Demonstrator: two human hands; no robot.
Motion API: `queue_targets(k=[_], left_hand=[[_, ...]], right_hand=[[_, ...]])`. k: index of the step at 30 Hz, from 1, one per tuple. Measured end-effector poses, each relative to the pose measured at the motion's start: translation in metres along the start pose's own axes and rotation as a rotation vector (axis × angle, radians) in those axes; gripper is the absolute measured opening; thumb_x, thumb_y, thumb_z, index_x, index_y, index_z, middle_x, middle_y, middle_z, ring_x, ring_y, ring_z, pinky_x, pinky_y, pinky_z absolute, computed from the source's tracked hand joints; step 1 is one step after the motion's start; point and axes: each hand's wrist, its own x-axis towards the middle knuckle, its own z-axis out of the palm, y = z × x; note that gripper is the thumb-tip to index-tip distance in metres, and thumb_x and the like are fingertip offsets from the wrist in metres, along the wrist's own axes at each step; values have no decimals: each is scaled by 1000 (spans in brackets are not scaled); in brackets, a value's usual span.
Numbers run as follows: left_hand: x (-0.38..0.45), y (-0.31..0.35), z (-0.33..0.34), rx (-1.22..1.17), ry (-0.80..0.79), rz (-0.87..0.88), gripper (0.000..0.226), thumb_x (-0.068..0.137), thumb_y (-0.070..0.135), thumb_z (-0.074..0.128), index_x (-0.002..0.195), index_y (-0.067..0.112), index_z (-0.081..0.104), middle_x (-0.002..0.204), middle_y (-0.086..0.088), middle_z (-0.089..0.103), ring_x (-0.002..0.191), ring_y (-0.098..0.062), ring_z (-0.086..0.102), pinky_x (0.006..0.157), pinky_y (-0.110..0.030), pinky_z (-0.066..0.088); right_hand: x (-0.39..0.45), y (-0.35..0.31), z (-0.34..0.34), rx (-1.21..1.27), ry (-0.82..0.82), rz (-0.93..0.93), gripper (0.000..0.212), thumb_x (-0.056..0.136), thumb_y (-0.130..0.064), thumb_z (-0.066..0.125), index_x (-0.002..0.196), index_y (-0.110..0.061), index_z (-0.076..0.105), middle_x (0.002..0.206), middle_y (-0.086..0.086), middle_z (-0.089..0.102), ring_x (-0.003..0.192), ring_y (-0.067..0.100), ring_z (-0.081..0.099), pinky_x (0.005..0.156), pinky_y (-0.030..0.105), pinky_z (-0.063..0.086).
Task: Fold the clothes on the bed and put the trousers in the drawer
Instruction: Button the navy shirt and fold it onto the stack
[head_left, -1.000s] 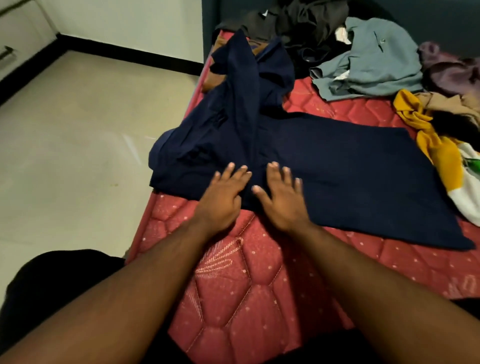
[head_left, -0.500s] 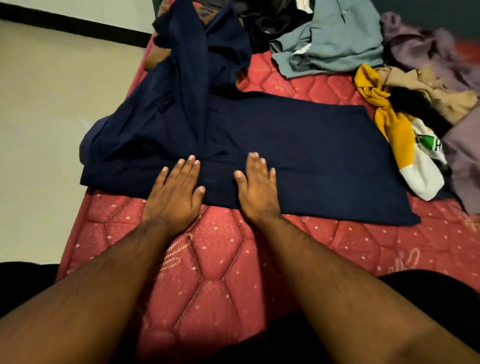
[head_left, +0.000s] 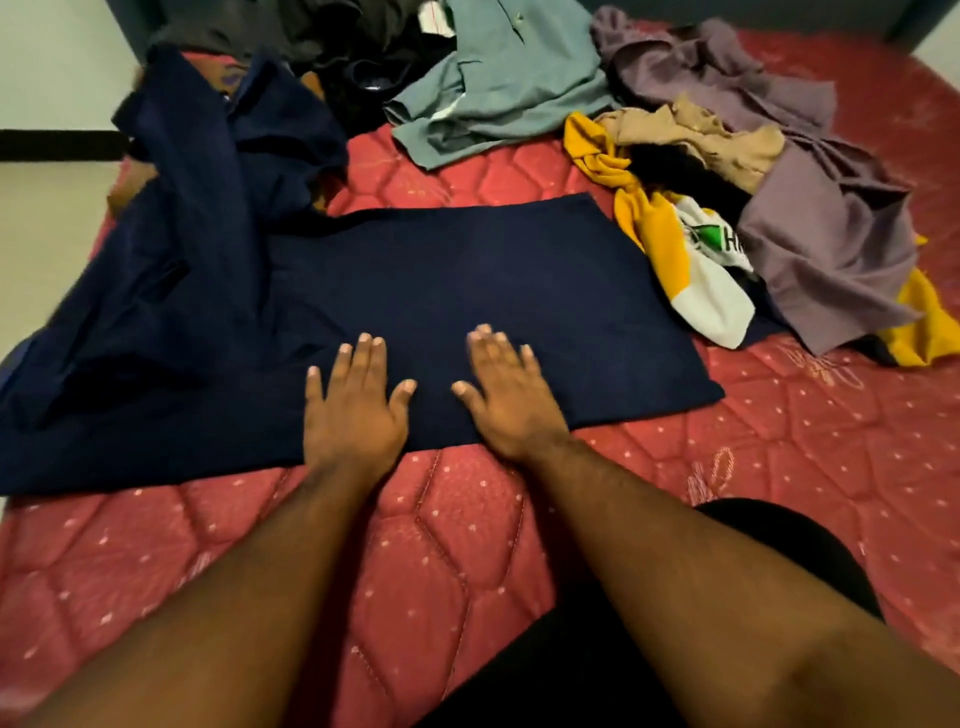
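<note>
**Both palms flat on the navy garment**

Red quilted mattress (head_left: 467, 519) fills the view, and a navy garment (head_left: 467, 291) lies spread across its near half, its right part flat and its left part rumpled and bunched up toward the bed's left edge. The left hand (head_left: 353, 410) and right hand (head_left: 506, 400) rest side by side on the garment's near hem, fingers straight and slightly spread, palms down, gripping nothing. Beyond it lies a grey-green shirt (head_left: 509, 78). To the right sit a yellow and white garment (head_left: 675, 244), a tan piece (head_left: 701, 135) and a mauve garment (head_left: 821, 218), heaped together. Dark clothes (head_left: 337, 41) are piled at the far edge.
</note>
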Motion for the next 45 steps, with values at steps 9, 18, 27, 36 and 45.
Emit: queue_targets(k=[9,18,27,36,45], left_hand=[[-2,1,12,78,32,-12,70,100,53,13,157,14,1,165,0,-2,151,-17,-1,121,-47,-3],[-28,-116,-24,70,-68,-56,92,81,83,2,154,30,-11,162,11,-15,150,-14,-9,119,-50,-5],[-52,-220,-63,161,-132,-94,72,76,86,-4,141,59,-22,156,22,-25,145,-11,-23,112,-61,-16],[-6,-215,-77,-244,384,-160,46,93,38,55,133,16,57,134,-7,55,109,-35,57,85,-47,51],[3,-228,-53,-346,422,-241,42,92,40,63,127,18,61,124,-1,56,95,-28,64,68,-40,51]], right_hand=[[4,55,-21,-94,52,289,93,87,-76,11,155,-14,-2,163,2,-7,149,17,-7,117,47,-11],[-14,74,-41,-134,-86,385,104,70,-87,7,154,-26,-7,162,-9,-10,149,17,-8,118,56,-3],[13,-117,0,17,-139,119,85,84,-79,20,154,-33,3,163,-5,-1,149,21,-7,114,58,-7],[140,-232,-26,-297,10,-595,66,95,-20,48,154,-22,19,161,1,19,149,20,10,119,44,9],[245,-266,-65,-991,-336,-522,64,91,-25,52,148,-33,24,147,2,32,129,31,44,90,46,41]])
